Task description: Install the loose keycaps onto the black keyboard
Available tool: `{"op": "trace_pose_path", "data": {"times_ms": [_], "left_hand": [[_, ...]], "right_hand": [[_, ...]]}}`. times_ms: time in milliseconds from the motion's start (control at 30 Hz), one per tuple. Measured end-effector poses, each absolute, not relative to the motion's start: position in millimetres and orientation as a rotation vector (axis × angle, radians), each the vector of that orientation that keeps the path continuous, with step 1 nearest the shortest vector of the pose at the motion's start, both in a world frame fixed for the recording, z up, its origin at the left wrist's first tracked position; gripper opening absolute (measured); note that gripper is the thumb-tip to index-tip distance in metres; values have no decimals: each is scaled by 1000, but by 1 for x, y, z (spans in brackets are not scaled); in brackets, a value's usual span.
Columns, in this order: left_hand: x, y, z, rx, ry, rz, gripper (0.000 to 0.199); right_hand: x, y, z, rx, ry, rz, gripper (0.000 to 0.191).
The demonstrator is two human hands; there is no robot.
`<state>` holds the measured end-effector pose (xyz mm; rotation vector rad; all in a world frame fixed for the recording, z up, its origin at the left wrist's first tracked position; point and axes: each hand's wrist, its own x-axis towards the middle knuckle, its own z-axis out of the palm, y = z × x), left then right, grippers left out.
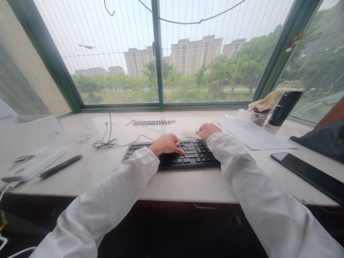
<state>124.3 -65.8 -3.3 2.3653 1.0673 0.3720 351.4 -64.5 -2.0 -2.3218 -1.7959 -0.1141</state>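
Observation:
A black keyboard (189,157) with a cable lies on the white desk. My left hand (168,145) rests palm down over its middle, the thumb stretched across the keys and a gap between thumb and forefinger; its other fingers are partly hidden. Just past the keyboard's far right edge is my right hand (208,130), fingers curled in. What they hold, if anything, I cannot make out. A faint whitish smear (189,132) shows on the desk beside it. Behind the keyboard, loose dark keycaps (154,122) stand in rows.
Left: a coiled cable (106,142), black pens (60,167), a white power bank (33,166) with keys on it, a white box (29,132). Right: paper sheets (255,132), a phone (309,173), a black bottle (285,107), a dark bag (322,139). The window (160,71) closes the back.

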Motion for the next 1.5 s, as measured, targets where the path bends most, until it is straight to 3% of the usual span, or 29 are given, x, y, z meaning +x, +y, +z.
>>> {"op": "trace_pose_path", "data": {"times_ms": [433,633,933,1167,1500], "left_hand": [[115,-61,3,2365,980,356,60],[90,-22,8,2540,1513,662,38],[123,81,14,2756,1657,202,37],[147,130,-1,2757,1740,151,37],[159,135,-7,2761,1736,156,26]], "right_hand": [[349,-66,1,-2326,-1833,-191,32],[347,-65,0,-2325,-1883,-212,37],[343,-65,2,-2262,-1900,-221,33],[340,-64,-1,-2193,-1967,-257,29],[334,-62,-5,-2132,-2017,-285,28]]}}
